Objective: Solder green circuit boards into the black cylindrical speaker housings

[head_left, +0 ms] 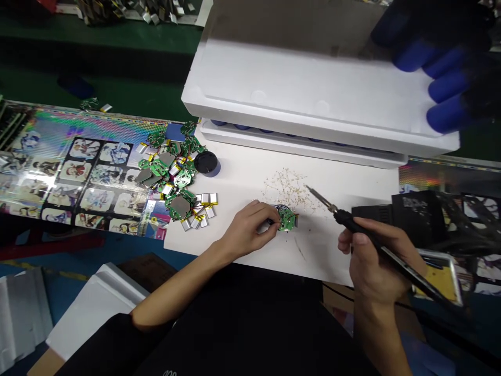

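My right hand [378, 256] is closed around a soldering iron [354, 224], its bare metal tip pointing up and left above the white work surface [235, 183]. At the middle of that surface, my left hand [252, 227] pinches the left edge of a green circuit board [287, 219]. Dark wires show along the board's upper edge, and part of it is hidden by my fingers. The iron's tip is apart from the board. Just beyond the board lies a scatter of tiny yellowish bits [287, 188].
Left of my hand is a heap of circuit boards [160, 164] with small silver battery cells [203, 209], beside a black-topped blue cylinder [207, 163]. White foam trays [305, 89] with blue cylinders [450, 83] stand at the back. A black device [410, 214] sits at the right, near a yellow sponge tray [440, 277].
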Action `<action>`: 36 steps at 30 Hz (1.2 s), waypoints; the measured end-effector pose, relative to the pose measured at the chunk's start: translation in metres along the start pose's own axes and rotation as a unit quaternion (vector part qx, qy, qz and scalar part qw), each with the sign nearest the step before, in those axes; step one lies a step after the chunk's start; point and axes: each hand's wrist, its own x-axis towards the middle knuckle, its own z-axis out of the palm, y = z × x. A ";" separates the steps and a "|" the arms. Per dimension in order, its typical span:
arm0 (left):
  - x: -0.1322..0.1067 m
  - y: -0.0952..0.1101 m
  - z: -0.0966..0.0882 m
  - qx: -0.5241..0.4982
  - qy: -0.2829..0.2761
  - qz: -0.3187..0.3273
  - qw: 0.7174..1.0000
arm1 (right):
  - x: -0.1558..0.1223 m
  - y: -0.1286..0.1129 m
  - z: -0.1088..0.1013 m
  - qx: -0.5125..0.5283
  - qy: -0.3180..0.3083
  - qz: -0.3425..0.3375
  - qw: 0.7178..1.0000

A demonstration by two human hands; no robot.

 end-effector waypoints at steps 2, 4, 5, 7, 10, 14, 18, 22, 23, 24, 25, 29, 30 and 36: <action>-0.001 0.001 0.002 -0.007 0.010 -0.008 1.000 | -0.002 0.000 -0.002 -0.015 0.043 -0.019 0.999; -0.001 0.001 0.004 -0.011 0.020 -0.009 1.000 | -0.002 0.002 -0.004 -0.019 0.065 -0.043 0.997; -0.002 0.001 0.005 -0.013 0.024 -0.010 1.000 | -0.002 0.003 -0.005 -0.016 0.066 -0.053 0.996; -0.003 0.000 0.007 -0.018 0.032 -0.013 0.999 | -0.002 0.006 -0.008 -0.007 0.044 -0.068 0.997; -0.004 -0.001 0.010 -0.025 0.041 -0.020 0.999 | -0.003 0.010 -0.013 0.019 -0.020 -0.074 0.997; -0.005 -0.002 0.011 -0.028 0.048 -0.016 0.998 | -0.005 0.013 -0.015 0.037 -0.097 -0.072 0.992; -0.004 -0.002 0.011 -0.025 0.051 -0.006 0.998 | -0.005 0.015 -0.014 0.040 -0.137 -0.062 0.988; -0.003 -0.002 0.011 -0.018 0.050 -0.003 0.999 | -0.005 0.017 -0.013 0.037 -0.159 -0.058 0.985; -0.003 -0.002 0.011 -0.017 0.049 -0.004 0.999 | -0.005 0.018 -0.012 0.035 -0.164 -0.063 0.984; -0.003 -0.002 0.011 -0.017 0.048 -0.005 0.999 | -0.005 0.018 -0.012 0.031 -0.170 -0.067 0.983; -0.003 -0.002 0.011 -0.016 0.047 -0.007 0.999 | -0.005 0.019 -0.011 0.025 -0.176 -0.071 0.982; -0.004 -0.003 0.011 -0.013 0.044 -0.013 0.999 | -0.004 0.020 -0.010 -0.004 -0.188 -0.081 0.979; -0.003 -0.003 0.011 -0.014 0.044 -0.012 0.999 | -0.004 0.020 -0.010 -0.008 -0.189 -0.083 0.978; -0.003 -0.003 0.010 -0.019 0.041 -0.009 0.999 | -0.002 0.019 -0.008 -0.017 -0.199 -0.092 0.976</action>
